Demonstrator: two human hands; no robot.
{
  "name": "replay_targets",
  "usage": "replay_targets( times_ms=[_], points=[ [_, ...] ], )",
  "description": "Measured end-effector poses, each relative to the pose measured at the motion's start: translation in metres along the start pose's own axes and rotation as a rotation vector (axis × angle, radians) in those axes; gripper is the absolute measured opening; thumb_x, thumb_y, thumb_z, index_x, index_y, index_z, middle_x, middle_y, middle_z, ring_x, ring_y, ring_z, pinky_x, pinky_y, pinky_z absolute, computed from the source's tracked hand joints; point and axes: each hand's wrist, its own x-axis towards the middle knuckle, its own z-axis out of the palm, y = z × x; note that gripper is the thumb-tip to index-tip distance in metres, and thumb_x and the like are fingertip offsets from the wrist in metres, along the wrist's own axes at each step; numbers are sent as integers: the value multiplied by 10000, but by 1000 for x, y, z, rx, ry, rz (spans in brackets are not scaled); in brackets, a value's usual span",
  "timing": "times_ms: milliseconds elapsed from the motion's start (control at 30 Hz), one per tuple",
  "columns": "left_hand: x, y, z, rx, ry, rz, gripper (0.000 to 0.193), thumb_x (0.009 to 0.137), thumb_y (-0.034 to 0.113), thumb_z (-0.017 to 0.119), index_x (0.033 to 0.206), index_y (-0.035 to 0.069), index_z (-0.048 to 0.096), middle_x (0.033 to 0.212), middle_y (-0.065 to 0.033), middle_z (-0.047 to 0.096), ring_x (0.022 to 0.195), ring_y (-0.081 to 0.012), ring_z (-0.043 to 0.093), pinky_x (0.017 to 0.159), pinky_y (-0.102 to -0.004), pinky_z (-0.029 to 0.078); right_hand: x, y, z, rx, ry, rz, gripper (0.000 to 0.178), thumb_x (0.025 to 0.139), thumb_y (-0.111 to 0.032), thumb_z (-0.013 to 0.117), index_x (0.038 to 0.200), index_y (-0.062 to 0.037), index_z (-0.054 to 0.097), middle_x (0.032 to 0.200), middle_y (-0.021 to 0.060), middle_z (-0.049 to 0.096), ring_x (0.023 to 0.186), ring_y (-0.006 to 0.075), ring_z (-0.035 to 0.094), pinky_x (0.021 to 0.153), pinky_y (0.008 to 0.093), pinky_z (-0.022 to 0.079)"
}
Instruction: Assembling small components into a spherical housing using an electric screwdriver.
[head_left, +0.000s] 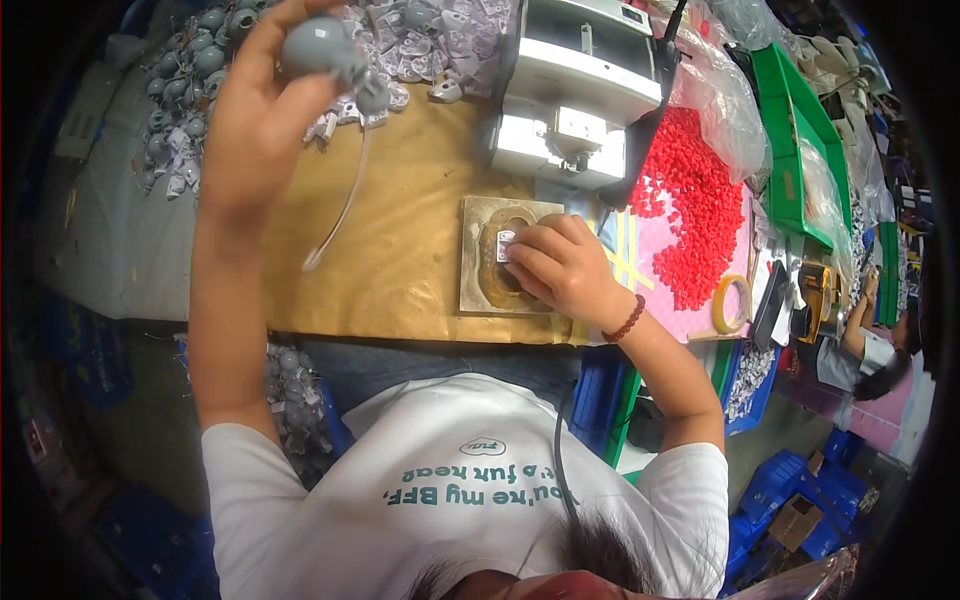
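Up at the left, my left hand (255,130) is closed round a grey round-headed plastic figure (318,48). A thin pale strip (345,205) hangs from it over the table. My right hand (572,268) reaches to a square metal block (474,222) with an oval recess near the table's front edge. Its fingers are pinched at a small white printed piece (504,238) over that recess. I cannot tell whether the piece rests in the recess or is held just above it.
A white machine (570,85) stands behind the block. Grey figures (205,60) and white parts (440,50) are heaped at the back left. Red parts (690,200), a tape roll (731,304) and a green crate (790,150) lie right. Another person (865,350) sits far right.
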Motion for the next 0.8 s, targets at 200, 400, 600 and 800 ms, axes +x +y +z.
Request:
replay_targets(
  times_ms=[200,400,600,800],
  points=[
    [-73,25,19,-520,-326,-353,512,901,198,598,1326,-51,459,1289,-183,490,1079,-184,566,843,-290,516,-1,-4,-18,156,79,178,285,779,-100,751,1035,-20,656,1067,107,632,964,281,601,847,379,478],
    [-107,16,62,-489,-416,-409,408,924,162,608,1272,-24,505,1214,-128,515,1070,-145,541,868,-265,476,24,-33,-48,1184,-19,476,354,890,-86,701,1206,22,584,1118,113,653,1053,209,627,958,348,473],
    [-146,-26,81,-357,-251,-416,364,913,-20,579,1270,5,513,1189,-58,526,1067,-112,523,918,-262,434,11,-43,-51,1419,-165,958,263,963,-60,635,1205,27,583,923,4,639,815,70,613,713,251,523],
    [-168,-60,105,202,-214,-143,361,830,-22,688,1170,32,578,1147,-129,566,1034,-246,593,912,-318,465,-6,-37,-27,708,-176,756,191,906,-15,648,1097,-5,644,891,33,648,741,130,643,639,284,522]
  ],
)
